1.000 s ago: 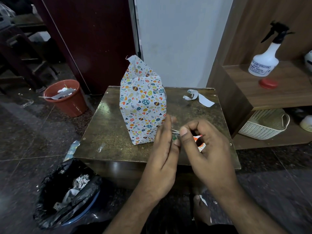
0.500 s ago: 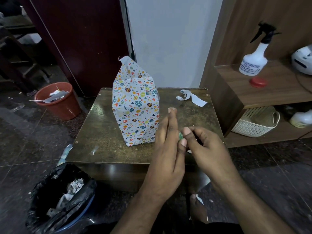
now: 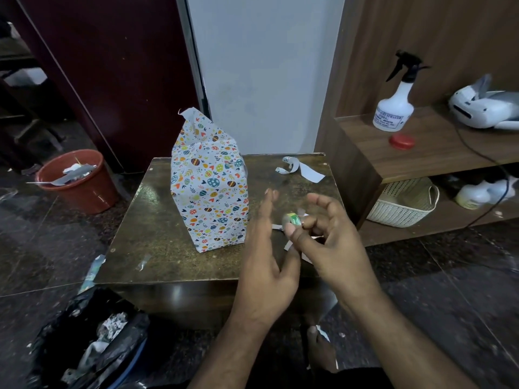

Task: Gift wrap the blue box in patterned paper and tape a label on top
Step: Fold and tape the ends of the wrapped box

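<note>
The box wrapped in white patterned paper (image 3: 209,189) stands upright on the small brown table (image 3: 157,228), its top paper flaps sticking up loose. To its right, my right hand (image 3: 328,237) holds a small roll of clear tape (image 3: 293,220) between thumb and fingers. Just left of the roll is my left hand (image 3: 266,254), fingers straight and pointing up; its fingertips seem to touch a strip of tape at the roll. A white paper scrap (image 3: 289,245) lies on the table under both hands.
A curled paper strip (image 3: 300,168) lies at the table's back right. A red bucket (image 3: 77,181) stands on the floor at left, a black-lined bin (image 3: 84,343) at front left. The wooden shelf at right carries a spray bottle (image 3: 394,108), a red lid (image 3: 401,141) and a white basket (image 3: 404,203).
My hands have moved slightly apart and the tape roll has come into view in my right hand. The left fingers have straightened. The wrapped box has not moved.
</note>
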Motion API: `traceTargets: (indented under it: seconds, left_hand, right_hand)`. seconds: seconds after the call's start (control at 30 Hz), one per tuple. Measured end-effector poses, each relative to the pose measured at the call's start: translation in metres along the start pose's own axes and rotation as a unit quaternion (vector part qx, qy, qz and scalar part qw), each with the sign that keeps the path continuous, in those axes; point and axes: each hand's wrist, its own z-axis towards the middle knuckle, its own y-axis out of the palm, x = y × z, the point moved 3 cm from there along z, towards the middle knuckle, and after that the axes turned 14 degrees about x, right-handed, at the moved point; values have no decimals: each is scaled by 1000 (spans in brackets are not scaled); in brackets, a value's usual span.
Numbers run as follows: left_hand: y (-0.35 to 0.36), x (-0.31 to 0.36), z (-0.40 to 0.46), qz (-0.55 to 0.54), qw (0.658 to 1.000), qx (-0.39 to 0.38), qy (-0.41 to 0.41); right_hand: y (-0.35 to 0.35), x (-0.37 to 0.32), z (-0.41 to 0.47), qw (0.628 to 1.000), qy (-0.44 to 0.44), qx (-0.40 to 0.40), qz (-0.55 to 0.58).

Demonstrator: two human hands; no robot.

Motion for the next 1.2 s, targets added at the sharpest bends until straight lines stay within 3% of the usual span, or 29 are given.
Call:
traceTargets:
  seconds: [0.1,0.23,0.33,0.47,0.6,0.7,0.93,1.2]
  left_hand:
    - [-6,1,0,-13,1000,7,-6]
    - [-11,1,1,4,1000,13,-23]
    - [-15,0,2,-3,999,9,-38]
    - [-23,1,5,-11,999,-1,-41]
    - [-31,-4,7,2,1000,5,-24]
    - [-38,-1,6,5,1000,8,-12]
    - [-53,11,7,46,998,21,29]
    - [-69,18,8,71,997,27,34]
  right_hand:
    - [-6,8,12,978,-103,12,-183]
    - [0,10,24,908,-182,-19,-376]
    - [9,11,25,880,-185,-55,-435]
    - [16,12,23,877,-176,-68,-441]
    - [13,2,16,945,-225,19,-238]
    - [18,-9,3,981,-159,3,-109]
    - [35,-9,-4,995,-37,-79,53]
    - [46,-14,-9,992,-69,-52,89]
